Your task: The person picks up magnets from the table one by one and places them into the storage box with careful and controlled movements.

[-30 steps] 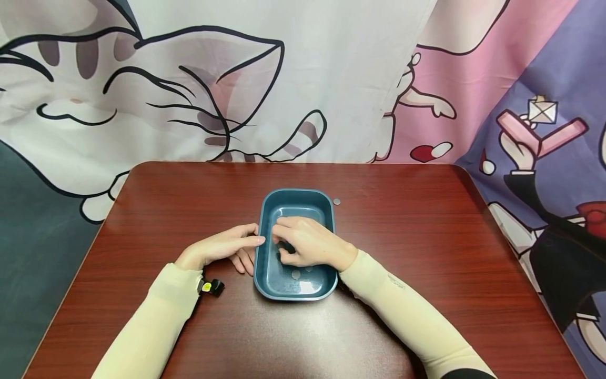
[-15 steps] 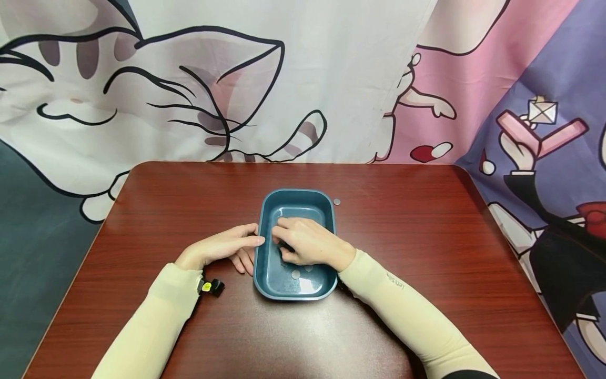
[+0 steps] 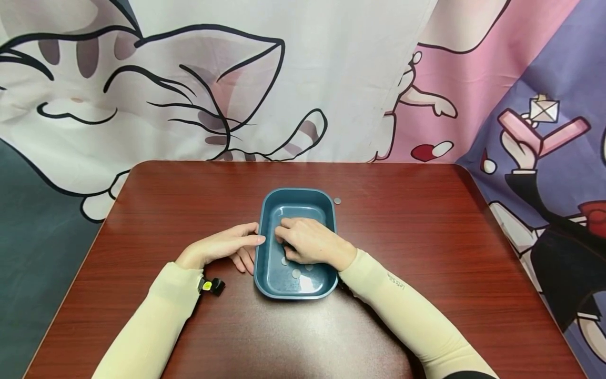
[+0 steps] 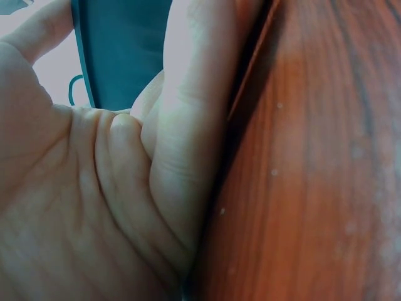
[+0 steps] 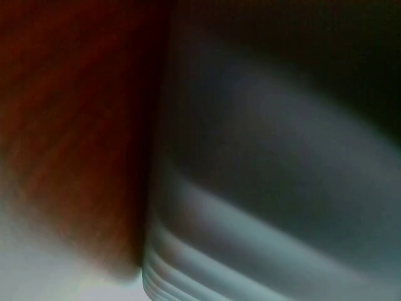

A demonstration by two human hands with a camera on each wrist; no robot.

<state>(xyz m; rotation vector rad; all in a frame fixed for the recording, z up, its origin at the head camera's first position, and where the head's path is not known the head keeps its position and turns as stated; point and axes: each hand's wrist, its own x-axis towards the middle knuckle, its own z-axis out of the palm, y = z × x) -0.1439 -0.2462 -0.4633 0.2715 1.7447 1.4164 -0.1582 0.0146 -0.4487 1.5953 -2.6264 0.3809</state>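
A blue rectangular tray [image 3: 274,287] stands on the table, and three small silvery coins [image 3: 296,273] show on its floor in the head view. My right hand [image 3: 310,243] reaches down into the tray over its right wall, fingers bent toward the floor. Its fingertips are hidden under the hand, and I cannot tell whether they pinch a coin. Outside the left wall, my left hand [image 3: 222,245] rests with its thumb at the rim and its other fingers against the side. The left wrist view shows its palm [image 4: 81,207] beside the tray wall [image 4: 125,56].
Another coin [image 3: 337,201] lies on the reddish-brown table [image 3: 402,221], just past the tray's far right corner. A small black device [image 3: 216,287] sits at my left wrist. Behind the table hangs a printed curtain [image 3: 350,79]. The right wrist view is dark and blurred.
My right hand has shifted slightly to the right inside the tray. A coin near its thumb now shows fully. My left hand and the tray stay in place.
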